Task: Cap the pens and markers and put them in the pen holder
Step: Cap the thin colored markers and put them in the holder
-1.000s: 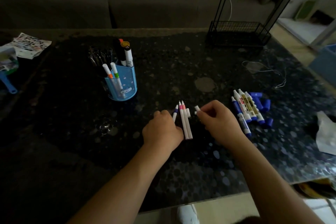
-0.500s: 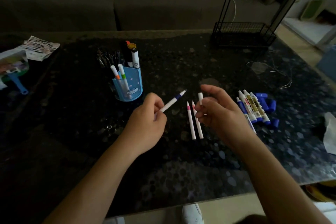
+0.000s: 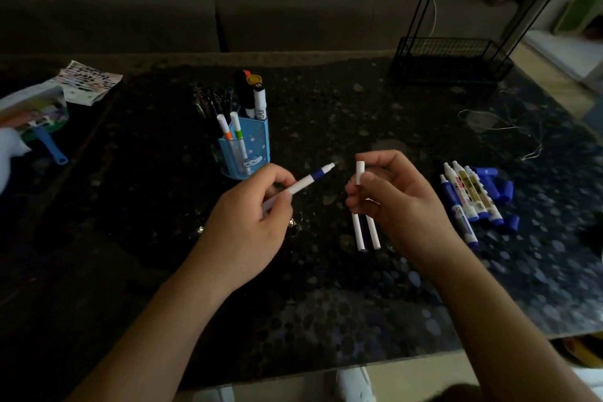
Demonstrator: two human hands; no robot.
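Note:
My left hand grips a thin white pen with a blue band, its bare tip pointing up and right. My right hand pinches a small white cap upright, a short gap from the pen tip. Two more thin white pens lie on the table under my right hand, partly hidden by it. The blue pen holder stands behind my left hand with several capped pens and markers in it. Several uncapped white-and-blue markers lie to the right, with loose blue caps beside them.
The dark speckled table carries a black wire rack at the back right, a thin string, and packets with a blue-handled item at the left. A grey sofa lies behind.
My left hand picked the blue-banded pen off the table and raised it. My right hand lifted the white cap and brought it closer to the pen tip.

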